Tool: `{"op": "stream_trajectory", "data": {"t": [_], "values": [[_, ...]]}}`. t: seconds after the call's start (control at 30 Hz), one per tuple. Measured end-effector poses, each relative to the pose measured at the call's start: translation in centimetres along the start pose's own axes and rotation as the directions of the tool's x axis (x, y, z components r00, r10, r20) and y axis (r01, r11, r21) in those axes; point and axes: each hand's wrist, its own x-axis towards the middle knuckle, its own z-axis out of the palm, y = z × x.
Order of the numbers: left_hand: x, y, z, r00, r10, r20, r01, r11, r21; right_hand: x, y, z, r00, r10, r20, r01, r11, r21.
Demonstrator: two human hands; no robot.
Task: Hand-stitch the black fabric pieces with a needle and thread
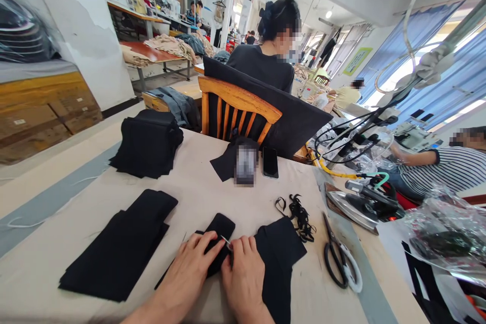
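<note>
My left hand (pixel 190 266) lies over a small black fabric piece (pixel 220 224) at the front middle of the table, its fingers spread and pressing the cloth down. Close beside it, my right hand (pixel 243 273) is closed in a pinch on a thin silvery tool (pixel 226 240); the fingers hide most of it, so its exact kind is unclear. The tool's tip points at the cloth by my left fingertips. Right of my right hand lie more black fabric pieces (pixel 281 248). To the left is a stack of long black fabric pieces (pixel 117 248).
A taller black fabric stack (pixel 146 142) stands at the back left. A phone (pixel 270 163) lies near the wooden chair (pixel 241 101). On the right are black scraps (pixel 301 217), scissors (pixel 339 258) and an iron (pixel 357 207). A co-worker (pixel 261 63) sits ahead.
</note>
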Motion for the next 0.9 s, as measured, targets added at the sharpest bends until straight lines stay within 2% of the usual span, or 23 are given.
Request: {"op": "stream_trajectory", "data": {"t": [0.13, 0.33, 0.53, 0.8, 0.9], "values": [[0.1, 0.2, -0.5, 0.999, -0.005, 0.035, 0.004, 1.0, 0.025, 0.1, -0.2, 0.1, 1.0, -0.01, 0.02, 0.01, 1.0, -0.008], [0.1, 0.5, -0.8, 0.998, -0.016, 0.069, 0.012, 0.998, 0.059, 0.1, 0.5, 0.2, 1.0, -0.021, -0.02, 0.021, 1.0, 0.019], [0.3, 0.9, -0.8, 0.996, -0.041, 0.076, 0.033, 0.995, 0.099, 0.3, 1.1, -0.6, 0.987, -0.141, 0.075, 0.135, 0.988, 0.074], [0.5, 1.1, -1.0, 0.994, -0.051, 0.095, 0.039, 0.992, 0.121, 0.8, 0.5, -0.2, 0.996, -0.062, 0.066, 0.061, 0.998, 0.016], [0.5, 1.0, -1.0, 0.994, -0.05, 0.098, 0.037, 0.991, 0.131, 0.8, 0.4, 0.1, 0.996, -0.076, 0.052, 0.076, 0.997, -0.014]]}}
